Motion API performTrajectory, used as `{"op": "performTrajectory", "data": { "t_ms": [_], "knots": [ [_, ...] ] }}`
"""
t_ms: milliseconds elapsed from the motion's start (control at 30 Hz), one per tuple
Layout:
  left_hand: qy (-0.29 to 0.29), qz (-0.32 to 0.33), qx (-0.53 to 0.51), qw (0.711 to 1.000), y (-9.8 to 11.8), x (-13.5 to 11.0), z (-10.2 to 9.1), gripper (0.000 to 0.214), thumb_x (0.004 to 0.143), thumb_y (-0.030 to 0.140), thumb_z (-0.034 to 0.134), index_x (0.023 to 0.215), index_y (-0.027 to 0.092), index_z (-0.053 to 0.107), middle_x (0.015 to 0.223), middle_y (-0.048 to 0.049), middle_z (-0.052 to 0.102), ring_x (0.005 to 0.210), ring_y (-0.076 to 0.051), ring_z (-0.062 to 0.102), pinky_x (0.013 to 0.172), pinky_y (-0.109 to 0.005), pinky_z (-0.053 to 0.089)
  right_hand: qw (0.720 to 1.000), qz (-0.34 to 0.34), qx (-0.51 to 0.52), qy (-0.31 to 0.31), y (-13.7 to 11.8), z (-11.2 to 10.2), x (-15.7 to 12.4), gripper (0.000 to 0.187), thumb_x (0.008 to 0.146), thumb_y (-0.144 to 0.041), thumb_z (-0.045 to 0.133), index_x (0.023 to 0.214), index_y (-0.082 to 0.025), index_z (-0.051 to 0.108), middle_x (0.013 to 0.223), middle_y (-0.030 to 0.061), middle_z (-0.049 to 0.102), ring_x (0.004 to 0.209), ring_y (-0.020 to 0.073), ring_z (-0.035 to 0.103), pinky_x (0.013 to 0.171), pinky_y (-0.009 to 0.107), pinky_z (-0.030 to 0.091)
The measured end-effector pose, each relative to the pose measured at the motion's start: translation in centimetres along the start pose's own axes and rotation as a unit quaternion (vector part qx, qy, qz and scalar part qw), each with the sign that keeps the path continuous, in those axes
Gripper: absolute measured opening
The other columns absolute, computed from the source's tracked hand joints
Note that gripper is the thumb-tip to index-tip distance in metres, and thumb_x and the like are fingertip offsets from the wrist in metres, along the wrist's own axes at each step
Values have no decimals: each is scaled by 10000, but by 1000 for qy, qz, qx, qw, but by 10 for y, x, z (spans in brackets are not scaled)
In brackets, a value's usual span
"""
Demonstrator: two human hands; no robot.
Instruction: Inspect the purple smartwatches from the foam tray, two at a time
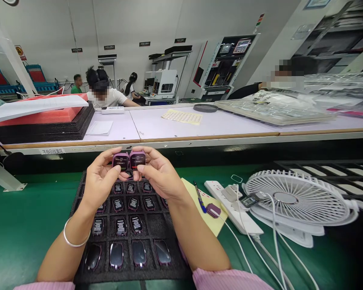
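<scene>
My left hand [99,179] pinches a small purple watch body [121,160] with a lit dark screen. My right hand [157,171] pinches a second purple watch body [137,159] right beside it, the two touching side by side. Both are held above the far end of a black foam tray [78,201] on the green mat. The tray's pockets hold several more purple watch bodies [133,203], some with lit text screens, the nearest row dark. A silver bangle sits on my left wrist.
Right of the tray lie a yellow pad [213,225] with a blue pen [199,197], another purple watch body [213,210] on a cable, a white power strip [232,209] and a white fan [296,199]. Beyond is a raised white bench [199,129] with stacked trays [42,125]; people sit behind it.
</scene>
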State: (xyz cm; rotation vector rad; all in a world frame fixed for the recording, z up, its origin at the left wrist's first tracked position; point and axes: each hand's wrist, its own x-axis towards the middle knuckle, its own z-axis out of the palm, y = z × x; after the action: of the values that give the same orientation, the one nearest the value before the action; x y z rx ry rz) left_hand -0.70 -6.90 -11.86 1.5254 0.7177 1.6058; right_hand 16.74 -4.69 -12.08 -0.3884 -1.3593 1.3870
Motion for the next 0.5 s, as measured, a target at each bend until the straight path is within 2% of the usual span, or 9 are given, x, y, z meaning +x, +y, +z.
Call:
{"op": "performTrajectory", "data": {
  "t_ms": [500],
  "knots": [
    [-5, -4, -5, 1000, 0, -2, -3, 340, 867, 223, 689, 1208, 215, 686, 993, -38, 716, 637, -121, 725, 622, -236, 635, 1000, 2, -6, -8, -1, -1, -1, 360, 835, -277, 750, 1164, -227, 613, 915, -9, 630, 613, 88, 626, 622, 268, 539]
  ]
}}
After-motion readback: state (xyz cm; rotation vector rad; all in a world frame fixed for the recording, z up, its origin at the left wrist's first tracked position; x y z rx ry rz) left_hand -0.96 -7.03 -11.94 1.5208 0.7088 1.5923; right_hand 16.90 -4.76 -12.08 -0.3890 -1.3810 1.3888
